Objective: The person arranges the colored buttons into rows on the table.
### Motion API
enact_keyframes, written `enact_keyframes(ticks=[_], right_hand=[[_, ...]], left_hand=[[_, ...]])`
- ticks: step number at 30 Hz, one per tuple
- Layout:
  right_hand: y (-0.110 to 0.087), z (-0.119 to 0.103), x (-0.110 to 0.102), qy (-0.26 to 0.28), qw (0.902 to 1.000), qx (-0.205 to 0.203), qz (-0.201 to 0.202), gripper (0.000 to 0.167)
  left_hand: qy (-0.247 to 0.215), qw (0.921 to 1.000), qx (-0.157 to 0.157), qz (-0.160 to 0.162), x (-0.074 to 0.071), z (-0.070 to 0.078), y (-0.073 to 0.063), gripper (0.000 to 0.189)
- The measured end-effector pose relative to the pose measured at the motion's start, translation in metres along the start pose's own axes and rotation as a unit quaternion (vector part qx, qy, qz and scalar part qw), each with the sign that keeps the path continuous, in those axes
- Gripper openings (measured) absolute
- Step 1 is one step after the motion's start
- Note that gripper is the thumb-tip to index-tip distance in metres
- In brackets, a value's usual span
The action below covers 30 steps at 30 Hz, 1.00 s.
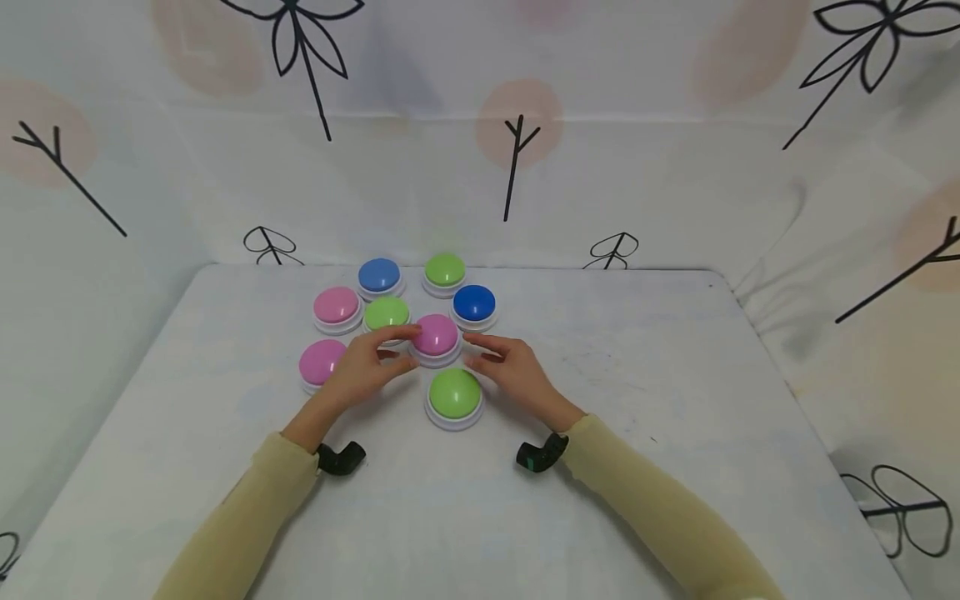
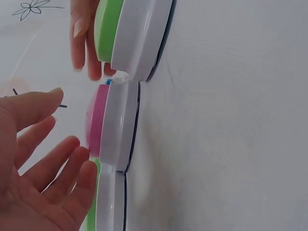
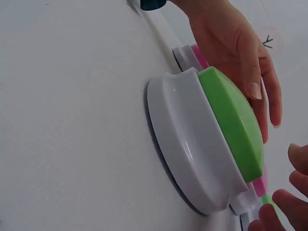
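A magenta push button on a round white base stands between the two hands. On its left side my left hand has its fingers loosely spread, the fingertips right at the button's edge. My right hand hovers at the other side, fingers relaxed and slightly bent, holding nothing. Closer to me sits a green push button, seen large from the side in the right wrist view. The left wrist view shows the left hand's fingers apart from one another, beside the magenta dome.
Several more push buttons cluster behind and left: green, blue, dark blue, far green, and pink. Another magenta button is partly hidden by the left hand. All stand on a white table against patterned cloth walls.
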State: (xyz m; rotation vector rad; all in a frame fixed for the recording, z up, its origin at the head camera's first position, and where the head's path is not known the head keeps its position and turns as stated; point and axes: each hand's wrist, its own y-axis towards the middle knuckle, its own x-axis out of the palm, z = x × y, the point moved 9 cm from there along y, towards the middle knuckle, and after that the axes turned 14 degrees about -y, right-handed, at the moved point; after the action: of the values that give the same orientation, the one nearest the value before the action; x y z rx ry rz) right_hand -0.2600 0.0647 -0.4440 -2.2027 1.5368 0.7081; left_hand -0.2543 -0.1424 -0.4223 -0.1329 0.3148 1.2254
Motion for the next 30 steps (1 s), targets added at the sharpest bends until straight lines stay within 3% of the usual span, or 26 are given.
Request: enact_keyframes(ticks=[6,22,30], right_hand=[[0.01,-0.006,0.002,0.01,0.9999,0.002,0.002,0.041],[0.027,-0.006,0.014,0.007,0.9996,0.02,-0.021,0.046],[0.033,-0.004,0.02,-0.009,0.9997,0.013,-0.021,0.046]], left_hand=[[-0.006,1.0,0.004,-0.004,0.002,0.001,0.007,0.048],[0.0,0.9999,-0.012,-0.004,0.006,-0.005,0.01,0.051],[0.048,0.9986,-0.018,0.012,0.004,-0.009,0.016,0.053]])
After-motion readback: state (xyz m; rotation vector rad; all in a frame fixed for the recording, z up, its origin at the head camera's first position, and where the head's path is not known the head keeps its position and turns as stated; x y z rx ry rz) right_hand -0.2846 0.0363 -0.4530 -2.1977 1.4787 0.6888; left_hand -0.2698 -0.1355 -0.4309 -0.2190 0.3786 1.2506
